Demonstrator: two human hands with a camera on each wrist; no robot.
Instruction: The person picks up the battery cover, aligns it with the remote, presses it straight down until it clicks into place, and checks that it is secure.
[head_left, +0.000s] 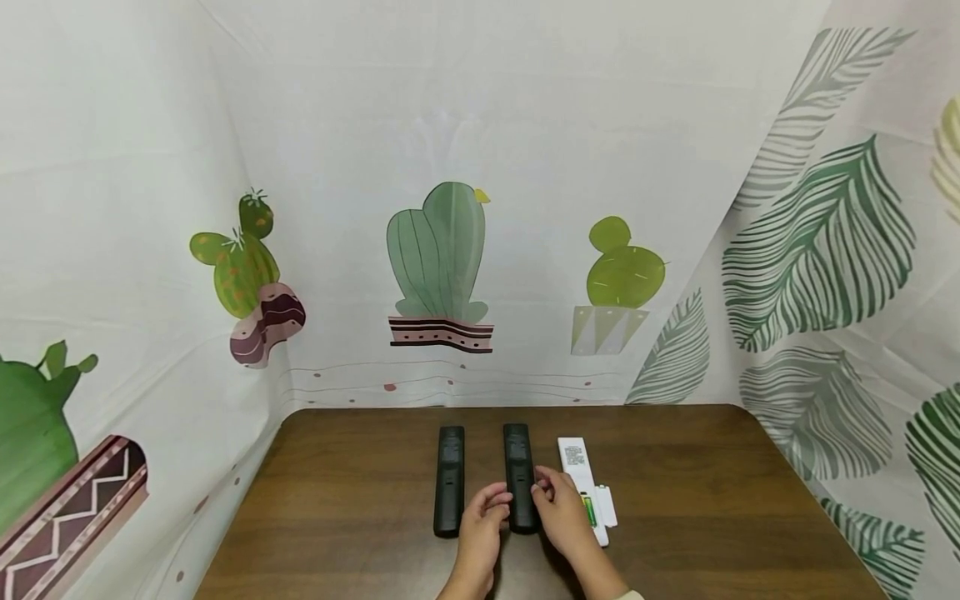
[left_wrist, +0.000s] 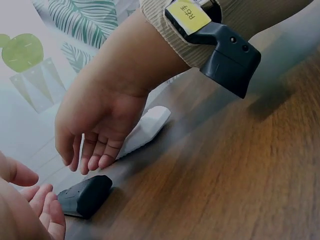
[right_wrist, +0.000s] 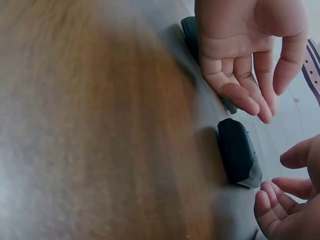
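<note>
Currently, your middle black remote (head_left: 517,463) lies on the brown table (head_left: 360,492), between both hands, its long axis running roughly from 12 to 6 o'clock. Its printed label (head_left: 517,447) faces up. Your left hand (head_left: 482,525) sits at its 8 o'clock, your right hand (head_left: 561,510) at its 4 o'clock. Your fingers on both sides are loosely bent and released — neither hand grasps anything. The fingertips stand just beside the casing; you cannot tell whether any of them make contact.

At 9 o'clock from this unit, a second black remote (head_left: 450,467) lies nearly parallel to it. At 3 o'clock, a white remote (head_left: 573,454) lies tilted — far end toward 11 o'clock, near end toward 5. A green battery (head_left: 589,510) shows in its body, partly hidden by your right hand; a white cover (head_left: 606,506) rests against its 4 o'clock side. Your right wrist carries a black camera unit (left_wrist: 232,57). At 12 o'clock, beyond the table, hangs a cactus-printed cloth (head_left: 337,125).
</note>
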